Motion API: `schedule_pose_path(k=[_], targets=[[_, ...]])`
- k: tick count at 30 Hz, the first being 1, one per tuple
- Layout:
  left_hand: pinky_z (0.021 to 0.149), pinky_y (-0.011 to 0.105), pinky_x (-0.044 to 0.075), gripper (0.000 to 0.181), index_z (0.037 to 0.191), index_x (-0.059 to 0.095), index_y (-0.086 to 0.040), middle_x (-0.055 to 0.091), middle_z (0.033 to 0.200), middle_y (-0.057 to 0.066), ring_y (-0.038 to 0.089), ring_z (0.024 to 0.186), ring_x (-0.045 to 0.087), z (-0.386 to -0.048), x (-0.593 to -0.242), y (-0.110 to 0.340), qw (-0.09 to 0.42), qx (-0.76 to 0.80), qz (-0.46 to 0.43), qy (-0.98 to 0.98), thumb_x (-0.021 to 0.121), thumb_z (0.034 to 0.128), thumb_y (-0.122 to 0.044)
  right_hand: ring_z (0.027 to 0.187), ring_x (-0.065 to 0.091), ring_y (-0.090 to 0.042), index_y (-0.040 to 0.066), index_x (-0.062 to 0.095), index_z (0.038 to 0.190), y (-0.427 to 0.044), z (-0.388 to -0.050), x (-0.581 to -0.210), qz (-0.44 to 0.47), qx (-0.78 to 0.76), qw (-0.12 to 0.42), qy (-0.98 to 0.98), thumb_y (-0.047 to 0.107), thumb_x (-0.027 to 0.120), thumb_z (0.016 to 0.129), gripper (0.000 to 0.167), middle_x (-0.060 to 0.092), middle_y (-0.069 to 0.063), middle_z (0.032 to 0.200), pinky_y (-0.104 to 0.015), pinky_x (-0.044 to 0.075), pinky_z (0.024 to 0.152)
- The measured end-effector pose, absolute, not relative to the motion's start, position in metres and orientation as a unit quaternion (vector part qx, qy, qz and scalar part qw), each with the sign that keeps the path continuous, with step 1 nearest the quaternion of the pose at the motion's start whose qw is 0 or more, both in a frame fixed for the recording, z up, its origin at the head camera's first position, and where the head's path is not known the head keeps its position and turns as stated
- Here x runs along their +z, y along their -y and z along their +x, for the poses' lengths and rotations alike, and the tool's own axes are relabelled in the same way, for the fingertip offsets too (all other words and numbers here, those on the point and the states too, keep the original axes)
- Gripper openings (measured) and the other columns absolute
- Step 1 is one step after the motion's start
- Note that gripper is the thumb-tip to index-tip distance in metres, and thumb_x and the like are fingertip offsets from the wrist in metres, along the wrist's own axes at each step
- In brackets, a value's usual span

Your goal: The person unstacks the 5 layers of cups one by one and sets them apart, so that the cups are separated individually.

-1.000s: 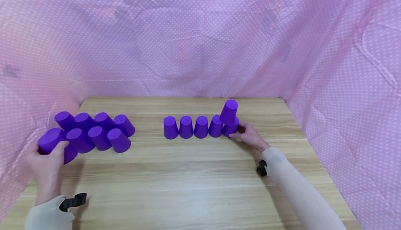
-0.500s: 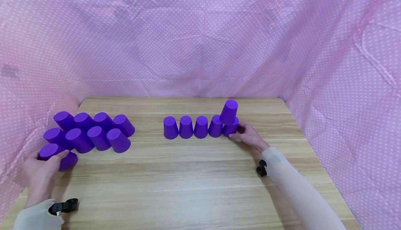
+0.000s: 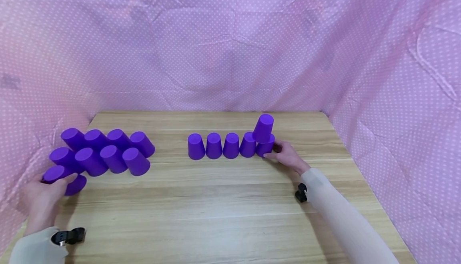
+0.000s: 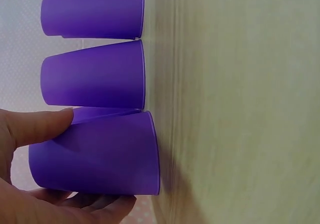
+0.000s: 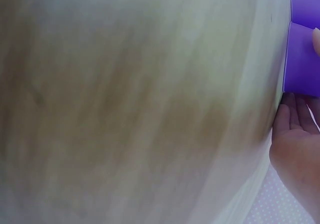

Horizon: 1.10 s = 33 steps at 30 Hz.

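Here at the lower left of the frame, the left hand (image 3: 43,194) has a held cup (image 3: 76,185) in its grip, thumb one side, fingers the other; whether its rim meets the surface (image 3: 216,224), I can't tell. Neighbours crowd close: a careless swing could knock the clustered cups (image 3: 91,161) just beyond it askew. Over to right of centre, the right hand (image 3: 288,156) has its grip on the end cup (image 3: 264,149) of a row, and that's the nervy spot! An upside-down upper cup (image 3: 264,128) perches over the last two; a twitch of those fingers, I'd say, could part its footing and drop it. The row's other cups (image 3: 214,146) stand close-set, so a sideways shove might travel along.
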<state>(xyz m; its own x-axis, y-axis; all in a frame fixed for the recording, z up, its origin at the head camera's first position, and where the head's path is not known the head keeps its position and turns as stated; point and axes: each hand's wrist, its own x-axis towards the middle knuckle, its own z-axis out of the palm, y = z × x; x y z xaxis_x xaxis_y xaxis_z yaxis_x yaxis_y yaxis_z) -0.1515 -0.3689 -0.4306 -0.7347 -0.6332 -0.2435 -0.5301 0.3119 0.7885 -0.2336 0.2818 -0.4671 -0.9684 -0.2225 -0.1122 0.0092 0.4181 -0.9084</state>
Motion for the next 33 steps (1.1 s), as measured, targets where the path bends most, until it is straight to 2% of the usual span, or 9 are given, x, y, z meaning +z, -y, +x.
schedule_pose_path(k=[3, 5, 8, 14, 17, 21, 24, 29, 33], targets=[[0.105, 0.04, 0.034, 0.088, 0.145, 0.032, 0.003, 0.045, 0.131, 0.023, 0.03, 0.109, 0.047, -0.151, -0.432, 0.369, 0.054, -0.46, 0.357, 0.812, 0.079, 0.0787, -0.031, 0.123, 0.047, -0.035, -0.001, 0.05, 0.134, -0.284, -0.237, -0.475, -0.059, -0.526, 0.102, -0.842, 0.012, 0.077, 0.082, 0.059, 0.052, -0.021, 0.132, -0.046, 0.035, 0.104], [0.108, 0.042, 0.03, 0.094, 0.147, 0.028, 0.001, 0.036, 0.143, 0.023, 0.032, 0.123, 0.039, -0.15, -0.431, 0.369, 0.055, -0.465, 0.355, 0.809, 0.08, 0.077, -0.033, 0.123, 0.047, -0.034, 0.0, 0.05, 0.134, -0.284, -0.237, -0.476, -0.057, -0.518, 0.1, -0.848, 0.015, 0.077, 0.082, 0.061, 0.052, -0.02, 0.132, -0.045, 0.035, 0.104], [0.109, 0.038, 0.029, 0.096, 0.149, 0.031, -0.007, 0.034, 0.147, 0.016, 0.027, 0.129, 0.036, -0.15, -0.428, 0.364, 0.078, -0.46, 0.364, 0.806, 0.083, 0.0734, -0.037, 0.123, 0.047, -0.034, 0.0, 0.049, 0.134, -0.284, -0.237, -0.476, -0.054, -0.512, 0.097, -0.852, 0.016, 0.077, 0.081, 0.062, 0.052, -0.02, 0.132, -0.045, 0.035, 0.105], [0.11, 0.036, 0.025, 0.084, 0.148, 0.035, -0.014, 0.036, 0.148, 0.008, 0.025, 0.132, 0.034, -0.149, -0.407, 0.341, 0.216, -0.424, 0.335, 0.813, 0.077, 0.0778, -0.035, 0.121, 0.05, -0.033, -0.002, 0.05, 0.133, -0.283, -0.237, -0.475, -0.054, -0.509, 0.089, -0.854, 0.015, 0.079, 0.08, 0.062, 0.054, -0.02, 0.129, -0.043, 0.037, 0.104], [0.107, 0.03, 0.028, 0.076, 0.143, 0.043, -0.017, 0.043, 0.144, 0.005, 0.02, 0.127, 0.039, -0.152, -0.393, 0.323, 0.266, -0.43, 0.299, 0.809, 0.079, 0.0771, -0.031, 0.12, 0.051, -0.033, -0.002, 0.052, 0.131, -0.283, -0.237, -0.475, -0.059, -0.518, 0.09, -0.849, 0.012, 0.078, 0.081, 0.058, 0.055, -0.02, 0.127, -0.042, 0.037, 0.103], [0.101, 0.023, 0.036, 0.071, 0.137, 0.051, -0.016, 0.052, 0.133, 0.005, 0.014, 0.114, 0.048, -0.155, -0.379, 0.296, 0.27, -0.478, 0.243, 0.799, 0.083, 0.0746, -0.025, 0.119, 0.051, -0.033, -0.002, 0.054, 0.128, -0.284, -0.238, -0.476, -0.072, -0.533, 0.088, -0.838, 0.009, 0.077, 0.081, 0.053, 0.056, -0.021, 0.126, -0.043, 0.037, 0.103], [0.097, 0.021, 0.039, 0.068, 0.133, 0.055, -0.014, 0.056, 0.127, 0.005, 0.012, 0.11, 0.052, -0.159, -0.377, 0.275, 0.269, -0.485, 0.196, 0.808, 0.084, 0.0732, -0.024, 0.119, 0.051, -0.034, -0.002, 0.054, 0.128, -0.284, -0.237, -0.476, -0.078, -0.538, 0.086, -0.835, 0.009, 0.077, 0.081, 0.054, 0.056, -0.021, 0.126, -0.044, 0.037, 0.104], [0.098, 0.024, 0.041, 0.067, 0.131, 0.056, -0.007, 0.058, 0.127, 0.012, 0.023, 0.115, 0.054, -0.167, -0.38, 0.243, 0.267, -0.462, 0.123, 0.837, 0.084, 0.0733, -0.026, 0.121, 0.05, -0.034, -0.003, 0.051, 0.131, -0.283, -0.237, -0.476, -0.074, -0.534, 0.087, -0.838, 0.009, 0.076, 0.082, 0.057, 0.055, -0.022, 0.127, -0.042, 0.036, 0.104], [0.097, 0.033, 0.044, 0.067, 0.129, 0.057, -0.002, 0.06, 0.124, 0.015, 0.032, 0.113, 0.056, -0.174, -0.385, 0.215, 0.252, -0.464, 0.065, 0.847, 0.085, 0.0727, -0.025, 0.122, 0.049, -0.034, -0.003, 0.05, 0.133, -0.284, -0.238, -0.476, -0.066, -0.529, 0.092, -0.841, 0.01, 0.076, 0.082, 0.059, 0.054, -0.022, 0.129, -0.042, 0.036, 0.105]])
